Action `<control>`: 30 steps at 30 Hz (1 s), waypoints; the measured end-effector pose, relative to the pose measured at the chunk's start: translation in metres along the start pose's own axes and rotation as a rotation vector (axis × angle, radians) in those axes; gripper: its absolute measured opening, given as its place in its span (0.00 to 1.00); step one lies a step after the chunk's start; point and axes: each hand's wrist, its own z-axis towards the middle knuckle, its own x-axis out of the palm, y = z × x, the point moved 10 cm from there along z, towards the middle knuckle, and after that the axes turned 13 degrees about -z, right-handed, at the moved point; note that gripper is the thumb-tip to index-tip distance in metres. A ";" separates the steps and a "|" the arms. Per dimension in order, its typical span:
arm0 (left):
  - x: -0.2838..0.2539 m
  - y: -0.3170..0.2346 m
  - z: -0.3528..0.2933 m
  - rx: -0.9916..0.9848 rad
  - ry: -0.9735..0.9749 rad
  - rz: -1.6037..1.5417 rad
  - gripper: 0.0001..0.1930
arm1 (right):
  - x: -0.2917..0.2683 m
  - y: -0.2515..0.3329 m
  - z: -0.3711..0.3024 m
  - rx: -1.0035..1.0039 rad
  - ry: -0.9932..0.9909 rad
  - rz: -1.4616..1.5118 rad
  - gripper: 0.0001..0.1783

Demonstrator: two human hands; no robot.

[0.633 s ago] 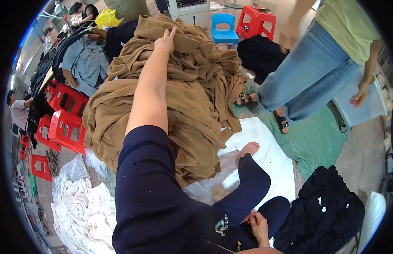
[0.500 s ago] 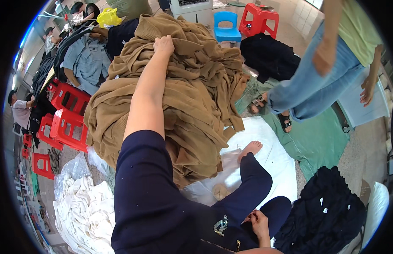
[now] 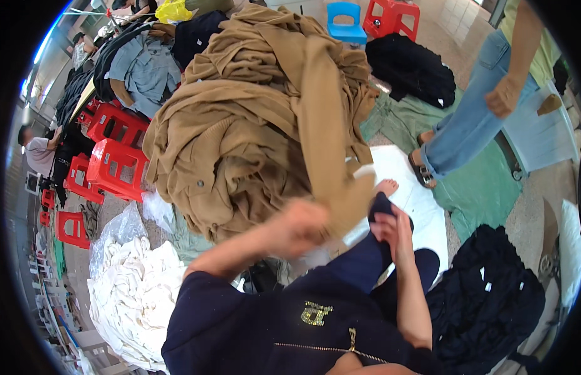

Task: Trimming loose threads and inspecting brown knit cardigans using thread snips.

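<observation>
A large heap of brown knit garments (image 3: pixel 222 125) rises in front of me. One brown knit garment (image 3: pixel 318 112) stretches from the top of the heap down toward my lap. My left hand (image 3: pixel 300 228), blurred by motion, is closed on this garment near its lower end. Over my raised knee is my right hand (image 3: pixel 394 234), apart from the garment. Its fingers are curled together; whatever lies between them, if anything, is too small to make out.
White garments (image 3: pixel 137 294) lie at left, black ones (image 3: pixel 490 300) at right. Red stools (image 3: pixel 118 169) stand left of the heap. A person in jeans (image 3: pixel 465 112) stands at right, by a pale blue bin (image 3: pixel 540 134). A dark pile (image 3: pixel 409 69) and blue chair (image 3: pixel 345 24) are behind.
My left hand has come from the top of the heap toward my body, drawing a brown garment along. My right hand has risen from my lap. The standing person's arm and legs have shifted.
</observation>
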 end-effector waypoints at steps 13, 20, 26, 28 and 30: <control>0.062 0.073 0.042 -0.399 -0.047 -0.560 0.17 | 0.013 0.080 -0.050 -0.017 0.322 0.552 0.35; 0.146 0.199 0.056 -0.246 0.459 -0.393 0.21 | 0.028 0.161 -0.159 -0.278 0.600 -0.091 0.45; 0.071 0.139 0.198 -0.043 0.064 0.244 0.17 | -0.164 0.238 -0.221 -0.544 -0.421 -0.333 0.40; 0.017 0.043 0.226 0.297 -0.281 0.331 0.18 | -0.221 0.247 -0.249 -0.617 -0.692 -0.519 0.39; 0.017 -0.045 0.216 0.516 -0.389 0.508 0.19 | -0.223 0.270 -0.266 -0.659 -0.838 -0.672 0.38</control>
